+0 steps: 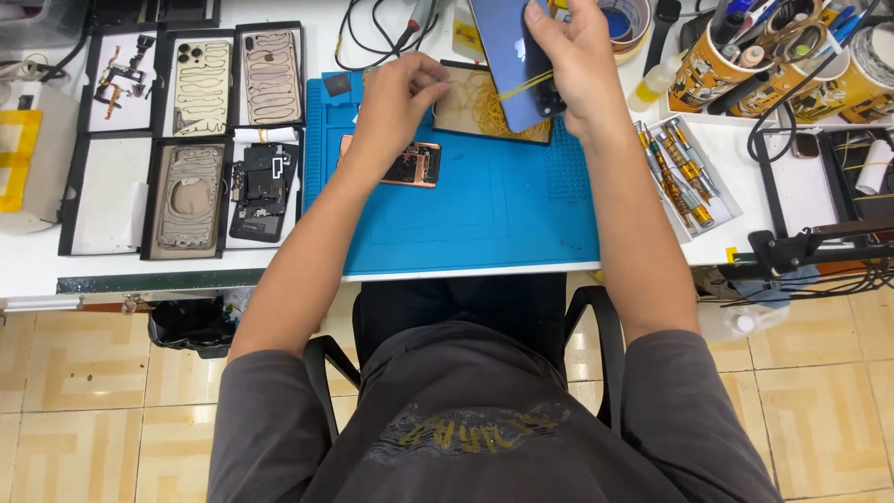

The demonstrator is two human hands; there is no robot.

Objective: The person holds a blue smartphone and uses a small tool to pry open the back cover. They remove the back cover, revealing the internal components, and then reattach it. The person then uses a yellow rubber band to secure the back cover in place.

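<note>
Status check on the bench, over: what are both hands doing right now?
Right hand grips dark phone, yellow rubber band across it. Left hand reaches into tray of rubber bands. Opened copper phone beside left wrist.

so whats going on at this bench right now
A person seated at a white workbench is working on phones over a blue mat. The right hand holds a dark phone with a yellow rubber band around it. The left hand reaches into a tray of rubber bands. An opened phone body lies on the mat.
</note>
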